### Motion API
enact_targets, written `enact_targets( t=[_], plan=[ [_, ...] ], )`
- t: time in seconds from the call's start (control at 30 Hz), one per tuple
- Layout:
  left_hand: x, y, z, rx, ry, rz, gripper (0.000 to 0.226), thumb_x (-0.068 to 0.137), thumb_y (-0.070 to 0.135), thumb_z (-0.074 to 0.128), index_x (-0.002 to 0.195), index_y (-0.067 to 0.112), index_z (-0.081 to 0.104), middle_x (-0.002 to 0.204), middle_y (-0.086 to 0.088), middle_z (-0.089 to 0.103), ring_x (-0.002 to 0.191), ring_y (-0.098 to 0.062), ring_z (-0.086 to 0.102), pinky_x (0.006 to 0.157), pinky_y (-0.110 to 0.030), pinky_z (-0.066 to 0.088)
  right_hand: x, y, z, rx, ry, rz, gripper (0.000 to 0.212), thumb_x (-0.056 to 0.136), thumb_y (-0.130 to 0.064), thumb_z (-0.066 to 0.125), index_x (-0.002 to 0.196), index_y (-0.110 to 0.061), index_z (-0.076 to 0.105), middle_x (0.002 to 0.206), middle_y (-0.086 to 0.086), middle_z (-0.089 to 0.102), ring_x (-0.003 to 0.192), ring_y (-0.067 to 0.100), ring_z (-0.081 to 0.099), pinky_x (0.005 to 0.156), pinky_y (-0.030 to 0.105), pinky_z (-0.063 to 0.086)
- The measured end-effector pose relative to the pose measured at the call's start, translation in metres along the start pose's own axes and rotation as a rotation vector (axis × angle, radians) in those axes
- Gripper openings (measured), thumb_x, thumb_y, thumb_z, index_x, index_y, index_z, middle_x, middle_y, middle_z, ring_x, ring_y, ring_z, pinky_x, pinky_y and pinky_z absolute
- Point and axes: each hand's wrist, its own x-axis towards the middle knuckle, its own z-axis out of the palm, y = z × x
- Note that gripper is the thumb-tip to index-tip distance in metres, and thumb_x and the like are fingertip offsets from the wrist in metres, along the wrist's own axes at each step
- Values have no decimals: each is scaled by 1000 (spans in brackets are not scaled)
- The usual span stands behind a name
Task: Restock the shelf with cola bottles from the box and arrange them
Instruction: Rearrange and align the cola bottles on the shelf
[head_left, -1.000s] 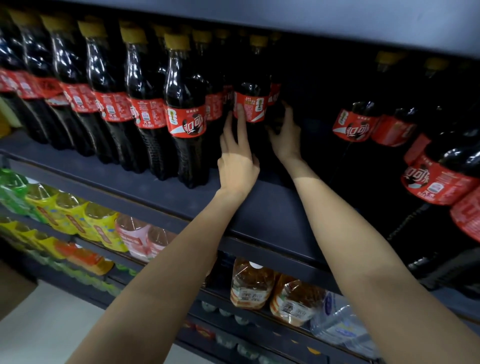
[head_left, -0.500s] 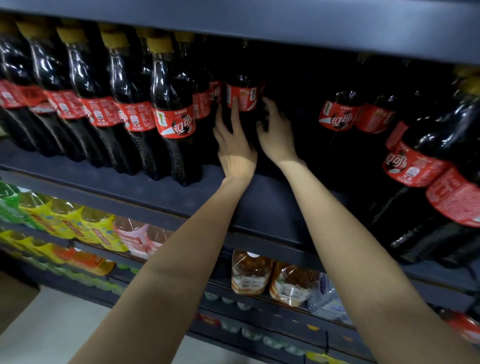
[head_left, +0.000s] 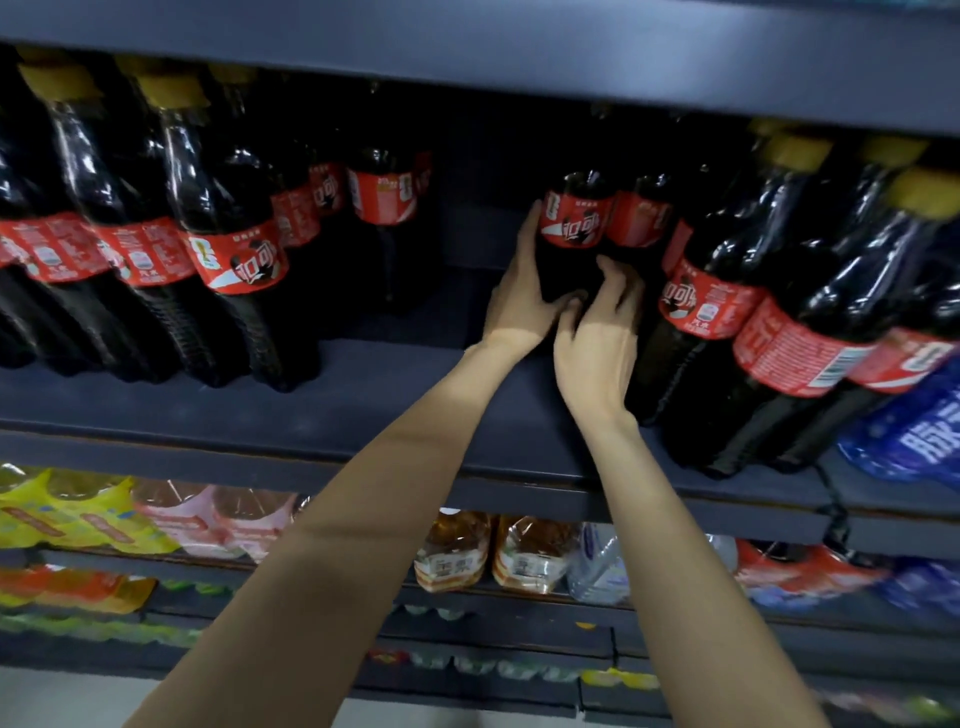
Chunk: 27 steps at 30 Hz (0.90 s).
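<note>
Dark cola fills the left row of bottles (head_left: 228, 249), red-labelled and yellow-capped, along the shelf (head_left: 363, 410) front edge. Bare shelf lies open mid-span. There the left hand (head_left: 519, 301) and right hand (head_left: 597, 332) wrap one cola bottle (head_left: 571, 223) standing toward the back, beside the right row (head_left: 727, 312).

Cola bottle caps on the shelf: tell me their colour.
Yellow. The caps show best in the head view, on the cola bottles at right.
</note>
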Motion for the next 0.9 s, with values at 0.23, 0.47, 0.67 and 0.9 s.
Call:
enact_targets(
  t=[0.23, 0.47, 0.67, 0.9],
  plan=[
    [-21, -19, -24, 113, 238, 28, 94, 76, 36, 75, 149, 32, 15, 145, 2, 45, 127, -22, 50, 97, -35, 46, 11, -6, -2, 1, -26, 72, 50, 88, -11, 47, 136, -5, 40, 132, 23, 42, 110, 38, 53, 84, 43, 52],
    [-40, -23, -55, 89, 203, 46, 97, 72, 37, 80, 148, 30, 19, 138, 2, 52, 122, -15, 52, 99, -35, 48, -30, -23, -49, -24, 56, -105, 19, 92, -19, 55, 107, -10, 63, 102, 6, 64, 89, 22, 62, 70, 30, 48],
    [-60, -11, -45, 163, 151, 91, 100, 71, 44, 80, 148, 26, 18, 131, -3, 57, 114, -21, 58, 91, -33, 50, -75, -8, -76, -129, 300, -13, 18, 91, -15, 62, 105, -6, 65, 101, 9, 64, 93, 22, 58, 76, 31, 49],
    [-70, 3, -38, 186, 84, 76, 95, 76, 45, 75, 147, 27, 14, 124, -4, 62, 106, -28, 62, 88, -42, 51, -67, 2, -119, -99, 397, 418, 80, 79, -41, 74, 138, -3, 36, 130, 17, 47, 118, 28, 46, 95, 41, 43]
  ],
)
